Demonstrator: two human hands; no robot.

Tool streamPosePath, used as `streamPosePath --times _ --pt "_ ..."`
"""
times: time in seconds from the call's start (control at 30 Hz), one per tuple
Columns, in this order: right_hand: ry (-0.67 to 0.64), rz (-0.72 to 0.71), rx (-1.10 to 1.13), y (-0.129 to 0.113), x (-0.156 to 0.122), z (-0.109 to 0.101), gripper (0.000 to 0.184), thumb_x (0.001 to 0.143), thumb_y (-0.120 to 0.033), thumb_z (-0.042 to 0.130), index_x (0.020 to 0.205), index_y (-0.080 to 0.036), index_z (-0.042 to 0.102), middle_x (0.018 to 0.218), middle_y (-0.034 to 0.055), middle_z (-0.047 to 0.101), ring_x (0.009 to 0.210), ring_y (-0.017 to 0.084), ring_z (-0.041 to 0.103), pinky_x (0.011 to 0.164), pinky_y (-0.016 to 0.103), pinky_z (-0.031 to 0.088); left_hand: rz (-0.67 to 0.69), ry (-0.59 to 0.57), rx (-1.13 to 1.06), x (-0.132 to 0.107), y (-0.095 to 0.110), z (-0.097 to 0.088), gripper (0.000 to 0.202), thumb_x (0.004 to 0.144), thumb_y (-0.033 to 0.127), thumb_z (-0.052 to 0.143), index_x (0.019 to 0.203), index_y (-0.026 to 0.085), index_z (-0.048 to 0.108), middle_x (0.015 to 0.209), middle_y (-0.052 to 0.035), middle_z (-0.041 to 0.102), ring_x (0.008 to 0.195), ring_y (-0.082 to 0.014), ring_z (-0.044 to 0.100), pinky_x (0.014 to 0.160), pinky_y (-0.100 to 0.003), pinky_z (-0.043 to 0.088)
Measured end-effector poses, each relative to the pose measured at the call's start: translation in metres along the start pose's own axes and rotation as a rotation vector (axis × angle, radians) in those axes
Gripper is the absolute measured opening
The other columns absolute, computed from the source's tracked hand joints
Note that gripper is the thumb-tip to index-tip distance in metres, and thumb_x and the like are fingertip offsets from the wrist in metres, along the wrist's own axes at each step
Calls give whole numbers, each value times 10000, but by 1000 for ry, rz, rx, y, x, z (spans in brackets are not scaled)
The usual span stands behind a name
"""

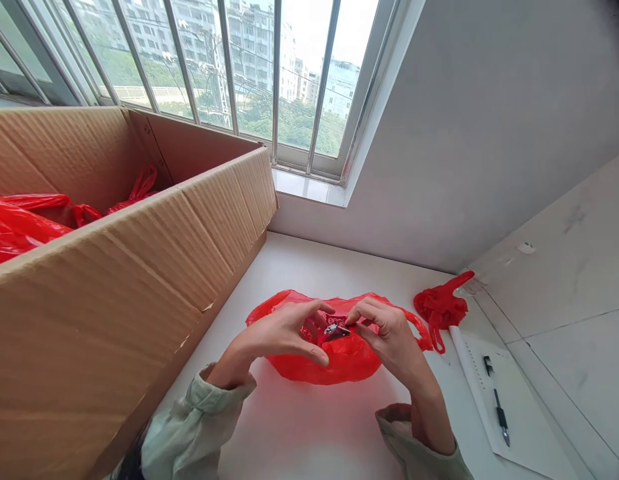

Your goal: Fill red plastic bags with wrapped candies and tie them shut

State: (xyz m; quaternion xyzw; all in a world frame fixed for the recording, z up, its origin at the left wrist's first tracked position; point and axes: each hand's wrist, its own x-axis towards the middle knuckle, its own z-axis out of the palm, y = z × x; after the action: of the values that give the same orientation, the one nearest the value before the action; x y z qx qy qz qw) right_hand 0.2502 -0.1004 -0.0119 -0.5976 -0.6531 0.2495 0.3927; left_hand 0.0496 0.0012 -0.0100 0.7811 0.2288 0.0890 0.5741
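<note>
A red plastic bag [324,368] lies on the white table with its mouth open toward me. In the bag's mouth is a small dark shiny packet [335,332] with a silvery edge. The thumb and fingers of my right hand [389,333] are closed in a pinch on the packet's right end. On the other side, my left hand [284,330] curves over the bag's left part, thumb and fingers apart, holding nothing. Other contents, reddish with light markings, show only partly between my hands.
At left stands a large cardboard box [199,247] with red plastic bags [29,217] inside. A crumpled red bag [442,305] lies at the table's back right. Nearer are white paper [527,407], a black pen [500,417] and its cap [488,365]. A barred window is behind.
</note>
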Motion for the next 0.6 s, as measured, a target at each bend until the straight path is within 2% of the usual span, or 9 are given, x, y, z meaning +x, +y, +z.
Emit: streamPosePath --times 0.03,0.1,0.17,0.23,0.33,0.43,0.5,0.6 --pt "12 -43 -17 0 0 1 221 867 -66 496 795 -227 630 833 -12 658 775 139 606 683 260 472 -11 -67 -87 -1 0 -2 532 749 350 784 1240 248 609 1082 -28 665 957 -206 620 777 -263 482" --pt "53 -113 -23 0 1 2 232 861 -48 482 797 -225 618 873 -2 658 791 137 617 697 256 486 -54 -127 -277 1 -1 -1 384 858 428 683 1192 248 625 1028 -19 648 893 -166 619 759 -248 482" --pt "99 -153 -23 -1 0 2 238 862 -40 462 779 -220 595 919 10 653 808 135 620 704 254 492 -77 -88 -407 5 -1 3 294 909 460 616 1060 209 647 940 -8 632 766 -124 614 687 -225 479" --pt "113 -142 -39 -4 0 1 243 889 -58 435 792 -220 588 1006 26 651 873 141 627 739 264 498 -73 -21 -440 9 -1 7 269 876 429 665 957 173 638 912 -12 637 720 -119 614 635 -216 472" --pt "128 -28 -56 -9 -2 -3 201 965 -163 422 942 -236 608 1105 35 663 992 159 637 827 296 498 -61 112 -257 9 3 11 200 841 345 689 917 166 640 878 -19 661 735 -143 617 606 -224 458" --pt "87 113 -2 -11 -2 -4 165 981 -326 496 1067 -253 617 1052 19 704 973 164 658 826 293 503 -40 254 5 4 12 14 118 864 295 644 890 180 649 816 5 660 723 -141 599 623 -235 436" --pt "3 148 34 -11 -1 -3 160 951 -367 560 991 -247 659 954 3 721 880 163 663 784 286 503 -3 289 83 2 17 18 64 867 252 627 867 190 646 805 20 668 735 -138 598 645 -236 431" --pt "-39 118 62 -10 2 -1 187 925 -314 592 783 -220 669 763 -10 689 729 154 620 696 277 478 40 309 99 4 20 24 36 851 212 622 827 190 638 783 26 677 737 -139 601 658 -237 437"
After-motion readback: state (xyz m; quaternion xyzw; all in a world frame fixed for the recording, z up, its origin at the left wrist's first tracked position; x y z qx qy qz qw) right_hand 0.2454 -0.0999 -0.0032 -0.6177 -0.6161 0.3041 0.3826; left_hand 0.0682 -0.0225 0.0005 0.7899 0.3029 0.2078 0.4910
